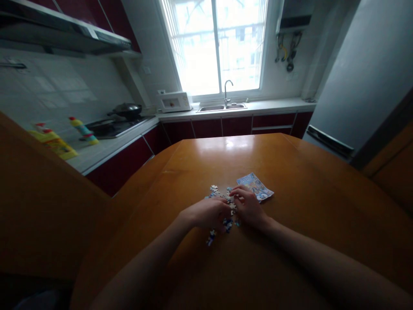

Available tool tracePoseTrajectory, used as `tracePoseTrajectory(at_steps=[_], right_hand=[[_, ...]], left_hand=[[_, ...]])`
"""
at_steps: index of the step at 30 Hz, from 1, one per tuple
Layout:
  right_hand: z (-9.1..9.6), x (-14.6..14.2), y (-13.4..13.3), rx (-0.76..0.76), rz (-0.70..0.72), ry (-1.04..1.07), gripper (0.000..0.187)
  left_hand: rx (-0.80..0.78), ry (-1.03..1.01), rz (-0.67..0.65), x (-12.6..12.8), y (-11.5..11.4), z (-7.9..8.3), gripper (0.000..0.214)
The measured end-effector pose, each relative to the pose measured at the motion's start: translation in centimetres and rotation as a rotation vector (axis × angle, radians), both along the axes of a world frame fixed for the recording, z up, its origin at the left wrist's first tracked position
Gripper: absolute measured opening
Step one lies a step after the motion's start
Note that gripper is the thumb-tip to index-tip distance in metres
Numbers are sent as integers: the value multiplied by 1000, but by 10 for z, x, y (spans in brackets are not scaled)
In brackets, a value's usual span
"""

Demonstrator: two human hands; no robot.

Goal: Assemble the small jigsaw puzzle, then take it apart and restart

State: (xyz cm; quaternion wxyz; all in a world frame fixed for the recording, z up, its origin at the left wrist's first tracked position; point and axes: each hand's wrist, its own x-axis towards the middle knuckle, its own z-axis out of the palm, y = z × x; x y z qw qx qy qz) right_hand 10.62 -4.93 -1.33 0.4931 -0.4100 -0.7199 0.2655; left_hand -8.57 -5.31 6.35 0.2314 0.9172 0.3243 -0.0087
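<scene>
A loose spread of small jigsaw puzzle pieces (232, 207) lies on the wooden table, some pale side up, others blue. Over the left part of them is my left hand (209, 212), its fingers curled down and its thumb apart from them; I see nothing held there. My right hand (249, 207) rests at the right side of the pieces, fingers bent but apart, their tips touching or just above the pieces. Both hands hide part of the spread. Just beyond my right hand lies a printed picture sheet (258, 187), partly covered by that hand.
The round-edged wooden table (180, 172) fills the foreground. Behind it are a counter with a sink (211, 108), a microwave (174, 102) and a wok (127, 110) on the stove. Yellow bottles (54, 142) stand at left; a fridge (358, 82) is at right.
</scene>
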Motion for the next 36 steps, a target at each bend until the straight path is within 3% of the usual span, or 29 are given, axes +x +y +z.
tracePoseTrajectory(at_steps=[10, 13, 20, 25, 28, 32, 36], right_hand=[[5, 0, -2, 16, -12, -4, 22], [5, -1, -3, 13, -8, 2, 22], [6, 0, -1, 35, -8, -28, 22], [27, -1, -21, 7, -25, -285, 19], [40, -7, -44, -24, 113, -559, 11], [46, -16, -67, -71, 184, -780, 16], [45, -18, -70, -110, 205, -822, 17]], left_hand=[[-56, -22, -86, 1, -1, 0, 14], [-73, -20, -42, 0, 1, 1, 12], [50, -148, 28, -2, 7, 4, 15], [101, -156, 130, -8, 15, 3, 19], [54, -155, 230, -14, 20, 0, 18], [54, -183, 164, -21, 23, 2, 17], [41, -140, 121, -23, 19, 12, 11]])
